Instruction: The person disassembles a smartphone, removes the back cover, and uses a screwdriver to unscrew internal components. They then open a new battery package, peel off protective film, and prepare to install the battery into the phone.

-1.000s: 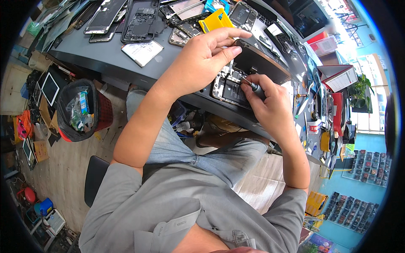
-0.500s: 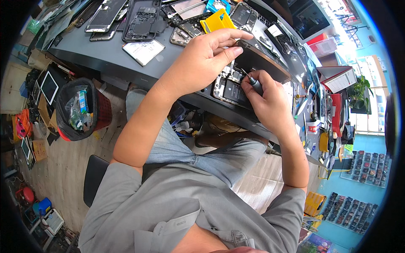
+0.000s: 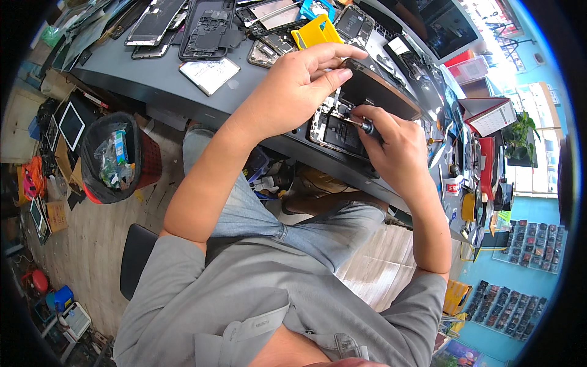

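Observation:
An opened phone [image 3: 336, 137] lies at the front edge of the grey desk [image 3: 150, 82], its battery and inner boards exposed. My left hand [image 3: 296, 85] grips the top corner of its raised dark screen [image 3: 379, 92] with thumb and fingers, holding it up at an angle above the body. My right hand [image 3: 397, 147] is closed on a small screwdriver [image 3: 367, 125], whose thin shaft points left into the upper part of the phone's insides.
Phone parts [image 3: 205, 33], a white flat pack [image 3: 208, 74], a yellow stand [image 3: 315, 32] and a blue holder cover the back of the desk. A monitor [image 3: 434, 24] and assorted items stand at the right. A lined bin [image 3: 122, 159] is on the floor at left.
My right hand has shifted slightly, angling the screwdriver flatter and more leftward, with its tip down among the phone's parts. My left hand stays at the raised screen.

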Motion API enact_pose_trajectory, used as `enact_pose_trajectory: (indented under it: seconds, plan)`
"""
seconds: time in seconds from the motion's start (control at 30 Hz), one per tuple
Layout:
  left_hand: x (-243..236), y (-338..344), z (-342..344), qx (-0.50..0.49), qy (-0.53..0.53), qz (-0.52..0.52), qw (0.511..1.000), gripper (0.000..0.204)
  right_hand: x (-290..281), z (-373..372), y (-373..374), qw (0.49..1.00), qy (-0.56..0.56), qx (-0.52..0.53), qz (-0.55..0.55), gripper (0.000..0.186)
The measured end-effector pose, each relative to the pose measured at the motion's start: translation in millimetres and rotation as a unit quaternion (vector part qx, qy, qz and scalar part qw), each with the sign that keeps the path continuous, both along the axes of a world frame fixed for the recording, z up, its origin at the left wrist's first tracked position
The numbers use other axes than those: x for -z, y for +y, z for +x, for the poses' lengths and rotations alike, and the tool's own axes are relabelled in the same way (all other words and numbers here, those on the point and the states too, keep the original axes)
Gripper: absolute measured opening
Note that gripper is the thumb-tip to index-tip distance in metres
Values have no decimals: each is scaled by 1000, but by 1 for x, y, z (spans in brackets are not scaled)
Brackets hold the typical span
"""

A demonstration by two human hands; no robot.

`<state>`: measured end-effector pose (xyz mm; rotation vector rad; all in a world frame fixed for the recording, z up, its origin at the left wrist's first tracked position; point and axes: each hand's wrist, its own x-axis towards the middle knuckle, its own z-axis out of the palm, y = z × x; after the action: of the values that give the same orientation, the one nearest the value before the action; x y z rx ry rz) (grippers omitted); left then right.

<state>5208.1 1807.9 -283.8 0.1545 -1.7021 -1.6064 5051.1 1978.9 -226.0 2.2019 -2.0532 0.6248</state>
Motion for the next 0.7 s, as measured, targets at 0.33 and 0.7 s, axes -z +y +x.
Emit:
enact_pose_trajectory:
  seconds: [0.33, 0.7]
  plan:
    - [-1, -1, 3, 1, -21, -9, 1000, 31, -30, -19, -23, 969, 183, -151, 70, 39]
    - [-2, -1, 2, 17, -12, 13, 1000, 32, -19, -24, -19, 958, 213, -189, 31, 24]
